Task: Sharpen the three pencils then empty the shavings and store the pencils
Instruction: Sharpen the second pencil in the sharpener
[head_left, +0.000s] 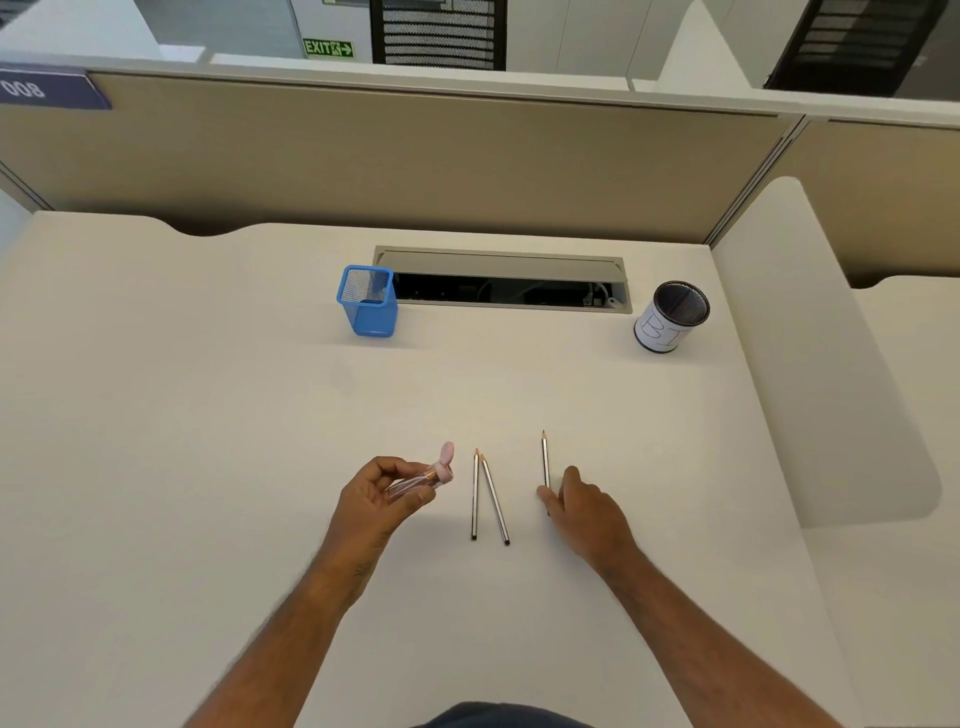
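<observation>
Three silver pencils lie on the white desk with their points facing away from me. Two of the pencils (475, 493) (495, 500) lie close together in the middle. The third pencil (545, 457) lies to their right, and my right hand (582, 506) pinches its lower end against the desk. My left hand (379, 493) holds a clear tube sharpener (423, 478) with a pink cap flipped open, just above the desk and left of the pencils.
A blue mesh holder (367, 301) stands at the back left of centre. A black mesh cup with a white paper label (670, 318) stands at the back right. Between them is an open cable tray (504, 280). A beige partition (415, 156) backs the desk.
</observation>
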